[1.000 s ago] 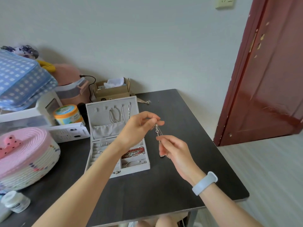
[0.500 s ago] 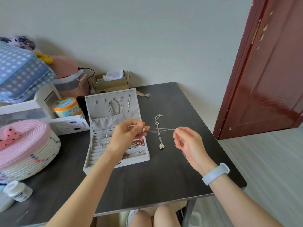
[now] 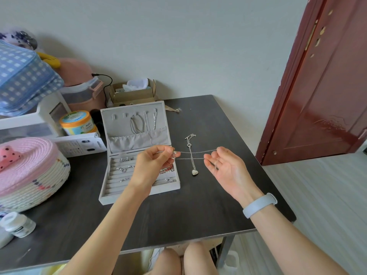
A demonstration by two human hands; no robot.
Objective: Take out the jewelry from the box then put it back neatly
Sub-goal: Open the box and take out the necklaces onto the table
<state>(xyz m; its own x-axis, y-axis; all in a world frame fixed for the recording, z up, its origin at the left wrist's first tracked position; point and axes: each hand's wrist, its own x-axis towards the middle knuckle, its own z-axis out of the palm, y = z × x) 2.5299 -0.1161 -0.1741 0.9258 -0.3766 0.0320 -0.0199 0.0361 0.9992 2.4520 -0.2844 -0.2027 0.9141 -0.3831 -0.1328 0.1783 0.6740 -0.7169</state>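
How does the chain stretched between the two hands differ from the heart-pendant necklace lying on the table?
The thin chain is held in the air, pulled taut sideways between the left hand and right hand; the heart necklace lies loose on the table, running away from the person. The thin chain looks finer; the heart necklace looks heavier, with a toggle clasp. Both are silver-coloured and out of the jewelry box.

Open grey jewelry box (image 3: 139, 155), heart necklace (image 3: 191, 155) beside.
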